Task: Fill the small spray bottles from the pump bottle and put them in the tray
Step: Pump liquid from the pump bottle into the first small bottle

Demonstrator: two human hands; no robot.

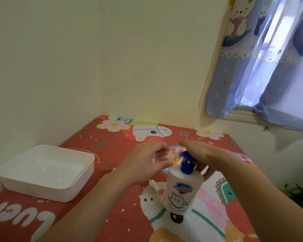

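Note:
A white pump bottle (pixel 181 187) with a blue pump head (pixel 187 162) stands on the red patterned mat. My left hand (pixel 147 163) grips a small clear spray bottle (pixel 164 156), tilted on its side with its open mouth at the blue nozzle. Flat on top of the pump head lies my right hand (pixel 205 154), fingers straight, pressing it. A small white spray cap (pixel 153 185) lies on the mat just left of the pump bottle. The white tray (pixel 80 182) sits at the left with nothing in it.
The red cartoon mat (pixel 112 206) covers the table, which stands in a corner against cream walls. A blue curtain (pixel 269 67) hangs over a window at the upper right. A green plant (pixel 301 194) shows past the table's right edge.

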